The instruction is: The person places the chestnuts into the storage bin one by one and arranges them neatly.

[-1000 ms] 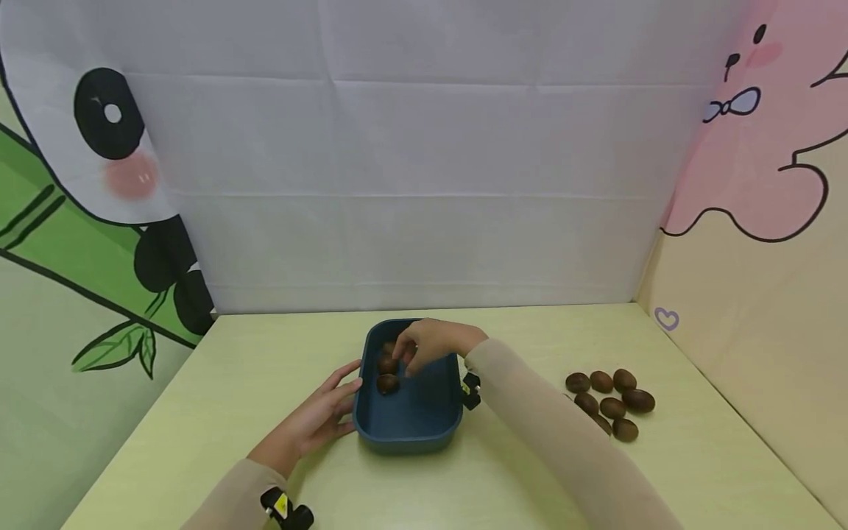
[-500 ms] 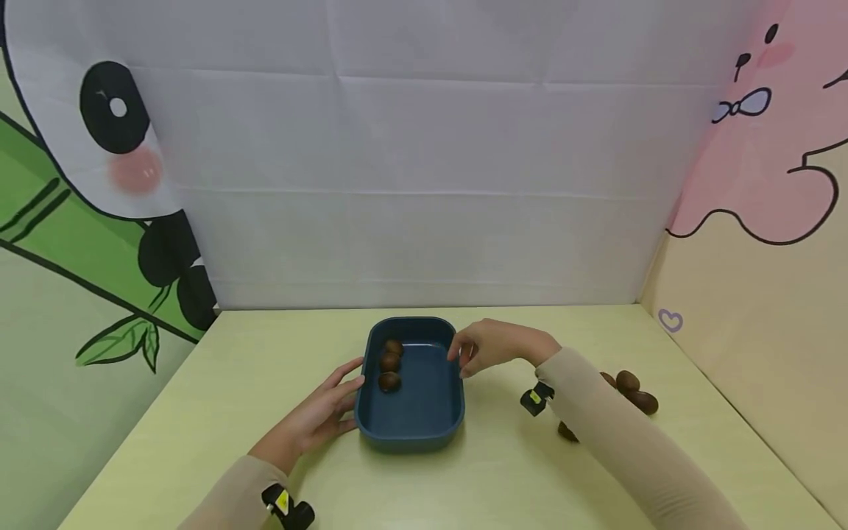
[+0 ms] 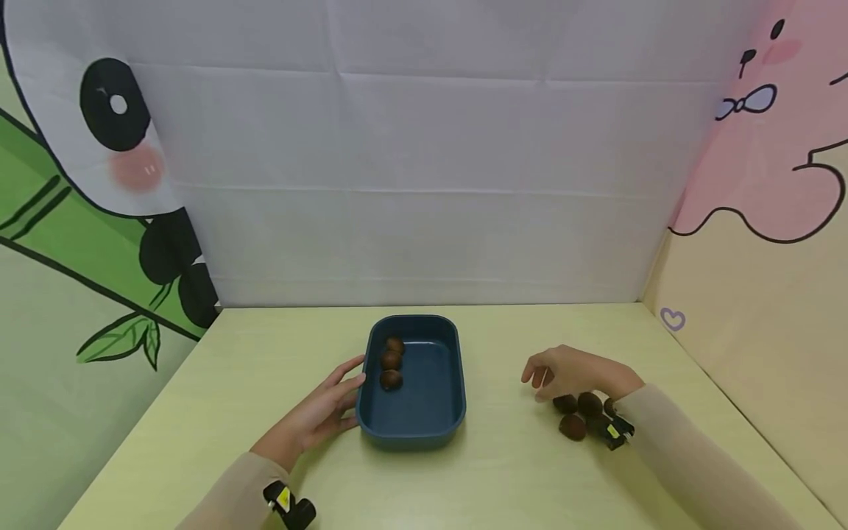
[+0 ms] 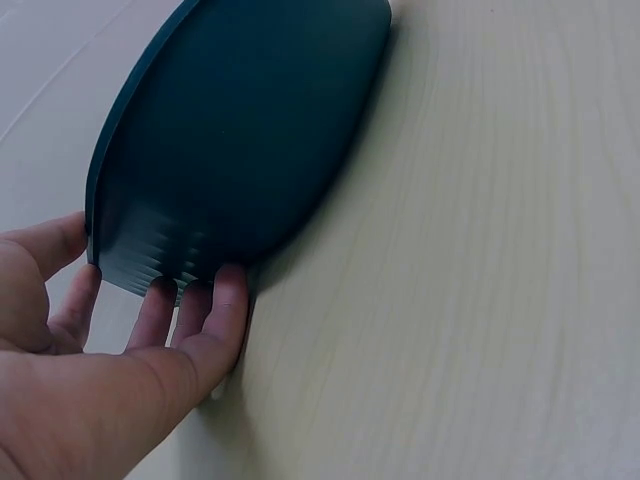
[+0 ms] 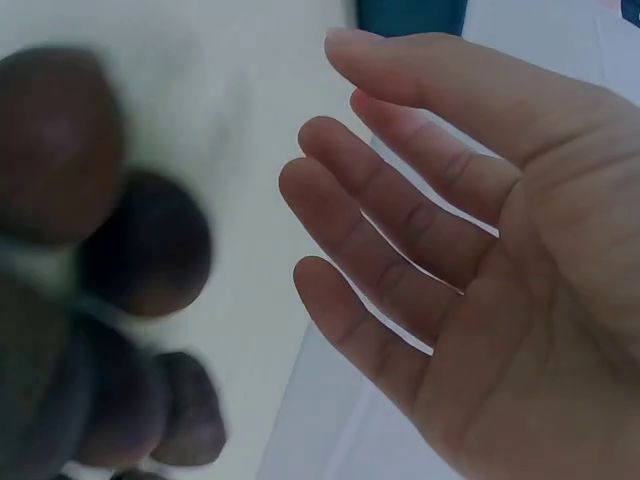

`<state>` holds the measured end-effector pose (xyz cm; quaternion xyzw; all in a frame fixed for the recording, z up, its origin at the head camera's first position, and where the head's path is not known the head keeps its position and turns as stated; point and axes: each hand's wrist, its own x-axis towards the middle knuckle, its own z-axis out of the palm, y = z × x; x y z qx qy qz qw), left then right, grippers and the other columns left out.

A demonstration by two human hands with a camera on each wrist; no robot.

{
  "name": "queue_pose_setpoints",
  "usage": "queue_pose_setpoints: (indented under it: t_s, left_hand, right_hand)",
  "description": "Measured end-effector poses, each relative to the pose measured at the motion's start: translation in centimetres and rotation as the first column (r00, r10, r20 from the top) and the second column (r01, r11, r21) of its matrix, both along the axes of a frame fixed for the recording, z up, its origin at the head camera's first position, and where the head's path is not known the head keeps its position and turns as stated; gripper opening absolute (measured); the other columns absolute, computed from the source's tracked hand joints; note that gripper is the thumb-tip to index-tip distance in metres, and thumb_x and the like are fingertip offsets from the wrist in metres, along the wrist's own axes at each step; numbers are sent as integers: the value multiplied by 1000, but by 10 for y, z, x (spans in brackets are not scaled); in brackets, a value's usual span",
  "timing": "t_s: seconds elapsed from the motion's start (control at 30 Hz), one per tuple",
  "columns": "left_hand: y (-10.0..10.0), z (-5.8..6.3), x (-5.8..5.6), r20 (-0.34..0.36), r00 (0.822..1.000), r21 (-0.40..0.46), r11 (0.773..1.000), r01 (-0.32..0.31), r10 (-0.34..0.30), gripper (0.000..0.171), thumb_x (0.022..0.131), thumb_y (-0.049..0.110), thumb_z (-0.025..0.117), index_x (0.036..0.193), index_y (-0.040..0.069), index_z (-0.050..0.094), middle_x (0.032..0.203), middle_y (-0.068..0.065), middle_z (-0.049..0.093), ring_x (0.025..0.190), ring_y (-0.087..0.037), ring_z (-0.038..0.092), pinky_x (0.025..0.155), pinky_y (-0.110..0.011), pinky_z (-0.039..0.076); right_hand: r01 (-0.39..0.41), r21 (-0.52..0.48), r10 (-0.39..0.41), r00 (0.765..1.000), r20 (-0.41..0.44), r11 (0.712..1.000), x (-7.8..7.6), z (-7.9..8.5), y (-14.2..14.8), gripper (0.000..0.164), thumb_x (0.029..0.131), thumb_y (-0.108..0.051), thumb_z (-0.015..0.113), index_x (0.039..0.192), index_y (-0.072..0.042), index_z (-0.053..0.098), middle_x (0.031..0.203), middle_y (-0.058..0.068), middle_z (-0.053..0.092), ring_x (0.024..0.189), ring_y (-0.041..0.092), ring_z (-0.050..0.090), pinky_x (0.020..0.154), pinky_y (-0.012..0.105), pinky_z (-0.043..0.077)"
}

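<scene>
Right hand (image 3: 571,372) hovers near chestnuts (image 3: 573,428).

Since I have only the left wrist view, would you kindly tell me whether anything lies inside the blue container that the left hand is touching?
Observer: Yes, three brown nuts lie in a row inside the blue container, along the wall nearest the left hand.
Operator: Thank you; where would I find the right hand?
Observer: In the head view, the right hand is to the right of the container, by a cluster of loose nuts on the table.
Operator: Is it holding one of those, please?
Observer: No, the right wrist view shows that it holds nothing.
</scene>
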<state>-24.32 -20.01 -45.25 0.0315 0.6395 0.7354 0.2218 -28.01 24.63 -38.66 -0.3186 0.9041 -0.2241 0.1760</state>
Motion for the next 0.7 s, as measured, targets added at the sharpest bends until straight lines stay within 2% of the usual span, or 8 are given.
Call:
queue_pose_setpoints:
  t_s: [0.3,0.57,0.7]
  left_hand:
    - [-1,3,1,-15,1000,-5,1000,0,0,67,106,36,52,160,25,14,149,-19,45,130,-29,52,95,-46,47]
    - [0,3,2,-17,1000,-5,1000,9,-9,67,106,36,51,160,24,13,150,-19,43,129,-28,53,95,-46,47]
    - [1,1,2,-14,1000,-2,1000,9,-9,67,106,36,51,160,24,14,150,-19,44,128,-28,53,95,-46,47]
  right_hand:
    - [60,-21,-61,998,-25,998,9,-16,32,23,86,-9,78,108,-11,70,96,-3,67,90,15,62,80,33,51]
    - [50,5,-50,998,-33,999,13,-20,37,25,84,-8,79,107,-10,71,95,-5,67,86,15,62,76,32,51]
    - [50,12,-49,997,-66,999,14,-22,37,21,82,-10,79,102,-12,72,94,-7,66,84,13,61,75,32,51]
